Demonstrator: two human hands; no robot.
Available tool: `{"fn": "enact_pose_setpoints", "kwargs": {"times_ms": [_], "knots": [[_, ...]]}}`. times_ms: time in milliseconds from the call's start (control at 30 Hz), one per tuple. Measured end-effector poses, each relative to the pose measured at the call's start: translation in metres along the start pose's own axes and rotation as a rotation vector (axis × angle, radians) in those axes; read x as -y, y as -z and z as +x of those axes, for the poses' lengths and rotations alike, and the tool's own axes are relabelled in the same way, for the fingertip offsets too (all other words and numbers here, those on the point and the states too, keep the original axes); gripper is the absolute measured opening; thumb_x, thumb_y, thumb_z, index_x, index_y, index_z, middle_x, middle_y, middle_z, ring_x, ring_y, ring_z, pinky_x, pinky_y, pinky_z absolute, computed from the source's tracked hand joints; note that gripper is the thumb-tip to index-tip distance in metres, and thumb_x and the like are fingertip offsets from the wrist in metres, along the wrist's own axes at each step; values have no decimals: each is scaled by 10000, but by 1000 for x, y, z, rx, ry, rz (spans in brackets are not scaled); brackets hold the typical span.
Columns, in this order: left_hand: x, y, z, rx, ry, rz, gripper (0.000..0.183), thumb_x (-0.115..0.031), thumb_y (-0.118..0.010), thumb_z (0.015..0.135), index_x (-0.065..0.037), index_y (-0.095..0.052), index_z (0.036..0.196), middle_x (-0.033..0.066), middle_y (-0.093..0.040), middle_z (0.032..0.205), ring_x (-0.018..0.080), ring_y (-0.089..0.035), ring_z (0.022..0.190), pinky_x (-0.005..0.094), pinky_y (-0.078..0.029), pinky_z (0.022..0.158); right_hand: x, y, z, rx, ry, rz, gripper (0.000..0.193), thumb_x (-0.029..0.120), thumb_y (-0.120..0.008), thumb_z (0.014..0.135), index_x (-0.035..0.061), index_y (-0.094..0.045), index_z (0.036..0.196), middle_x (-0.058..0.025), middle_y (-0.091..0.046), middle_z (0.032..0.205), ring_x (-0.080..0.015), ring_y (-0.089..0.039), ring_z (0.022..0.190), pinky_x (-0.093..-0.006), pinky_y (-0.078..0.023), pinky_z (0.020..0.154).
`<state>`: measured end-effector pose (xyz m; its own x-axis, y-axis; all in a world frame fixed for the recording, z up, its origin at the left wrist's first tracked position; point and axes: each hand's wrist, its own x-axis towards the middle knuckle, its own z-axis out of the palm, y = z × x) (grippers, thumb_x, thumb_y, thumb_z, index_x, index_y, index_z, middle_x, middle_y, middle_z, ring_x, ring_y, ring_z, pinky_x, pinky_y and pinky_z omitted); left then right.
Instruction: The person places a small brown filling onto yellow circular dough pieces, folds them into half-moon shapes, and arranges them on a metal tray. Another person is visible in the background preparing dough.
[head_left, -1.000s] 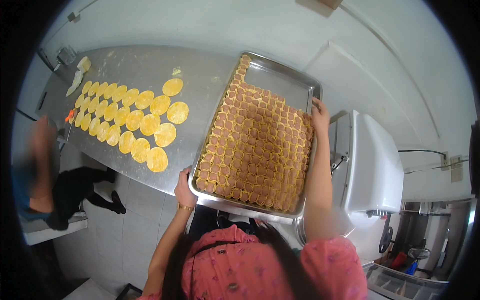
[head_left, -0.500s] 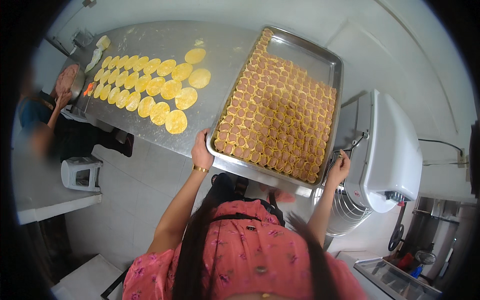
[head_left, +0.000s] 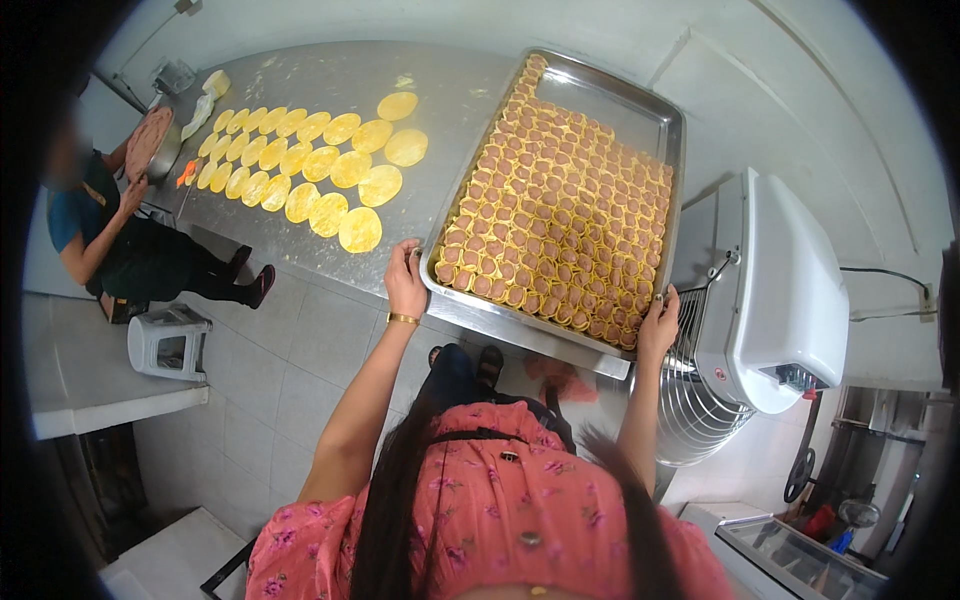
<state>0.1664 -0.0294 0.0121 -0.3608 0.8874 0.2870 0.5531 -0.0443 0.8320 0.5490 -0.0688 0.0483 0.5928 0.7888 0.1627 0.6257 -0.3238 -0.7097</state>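
A large metal tray (head_left: 612, 107) lies at the right end of the steel table, filled with close rows of open-topped meat dumplings (head_left: 550, 215). Its far right part shows bare metal. My left hand (head_left: 405, 284) grips the tray's near left corner, fingers curled at the rim. On the opposite side, my right hand (head_left: 657, 324) holds the right edge close to the near corner. To the left of the tray, round yellow dough wrappers (head_left: 328, 213) are laid out in three rows on the floured tabletop.
Close on the right stands a white mixer (head_left: 785, 300) with a wire guard (head_left: 682, 385). At the far left a co-worker (head_left: 110, 215) holds a metal bowl (head_left: 163, 155) of pink meat filling. A white plastic stool (head_left: 168, 342) stands on the tiled floor below the steel table (head_left: 450, 90).
My right hand has shifted left and closed on the tray's side. The tray's near edge sits slightly farther away. The co-worker has come more into view, both hands now at the bowl.
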Motion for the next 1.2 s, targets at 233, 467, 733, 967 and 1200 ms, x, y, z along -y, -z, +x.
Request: {"fn": "enact_pose_setpoints", "kwargs": {"times_ms": [233, 467, 733, 967, 1200], "knots": [[4, -4, -1, -2, 5, -16, 189, 31, -459, 864, 7, -533, 1037, 186, -613, 968, 329, -612, 905, 376, -476, 789, 4, 4, 0, 28, -47, 6, 394, 117, -464, 879, 40, -471, 1265, -240, -579, 1138, -394, -563, 1030, -422, -433, 871], [4, -4, -1, 14, 12, -31, 200, 25, -449, 871, 14, -533, 1051, 192, -609, 986, 330, -605, 917, 375, -472, 796, -2, 1, 4, 54, -143, 23, 334, 131, -457, 885, 17, -524, 1191, -228, -606, 1076, -387, -576, 993, -411, -439, 844], [4, -4, 0, 16, -6, -35, 174, 34, -453, 875, 20, -530, 1030, 191, -613, 958, 327, -610, 897, 373, -473, 786, -24, -1, 21, 159, -245, 601, 255, 122, -438, 928, -57, -593, 1026, -62, -623, 882, -122, -547, 787, -267, -435, 726], [12, -1, 3, 57, 136, -189, 142, -34, -461, 911, 15, -556, 1004, 161, -626, 905, 288, -612, 866, 346, -467, 749, -37, -8, 21, 65, -206, 490, 249, 93, -454, 885, -50, -626, 994, -86, -632, 804, -137, -553, 751, -289, -449, 705], [27, 2, 7, 106, 116, -200, 332, -269, -430, 946, 22, -589, 960, 163, -625, 836, 301, -582, 779, 378, -442, 733, -65, -17, 32, 148, -282, 442, 267, 96, -465, 879, -52, -634, 1023, -83, -657, 865, -154, -581, 802, -292, -459, 740]]}}
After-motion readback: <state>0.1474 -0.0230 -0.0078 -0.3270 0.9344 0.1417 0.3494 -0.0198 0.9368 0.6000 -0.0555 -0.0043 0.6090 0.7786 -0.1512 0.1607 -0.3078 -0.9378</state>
